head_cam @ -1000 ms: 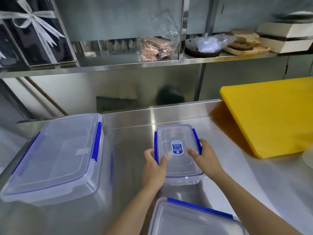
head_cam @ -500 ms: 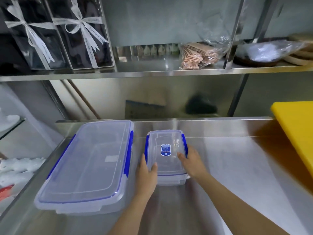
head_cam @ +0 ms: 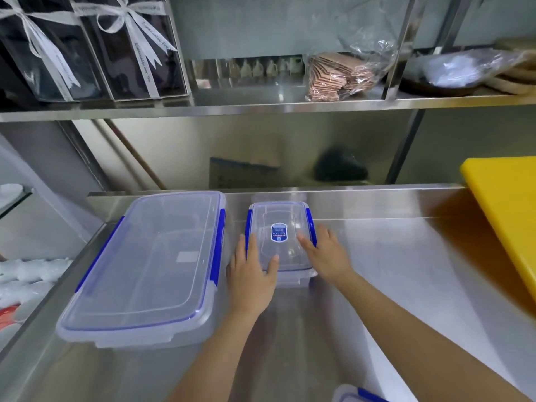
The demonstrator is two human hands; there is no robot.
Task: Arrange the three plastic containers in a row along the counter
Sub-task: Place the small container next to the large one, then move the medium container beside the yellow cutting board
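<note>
A small clear container [head_cam: 280, 221] with blue clips and a blue label stands on the steel counter [head_cam: 391, 271], close to the back edge. My left hand [head_cam: 251, 274] grips its left near corner, and my right hand [head_cam: 326, 253] lies against its right side. A large clear container [head_cam: 150, 265] with blue clips sits just to its left, a narrow gap between them. Only a corner of the third container [head_cam: 352, 395] shows at the bottom edge, near my right forearm.
A yellow cutting board [head_cam: 504, 210] lies on the right of the counter. A steel shelf [head_cam: 261, 107] above holds dark gift boxes with ribbons [head_cam: 95, 47], a bag of brown sheets [head_cam: 339, 75] and wrapped dishes. The counter's left edge drops off beside the large container.
Both hands have pushed the small container away from me and leftward, up beside the large one near the back edge. The third container has slid nearly out of view.
</note>
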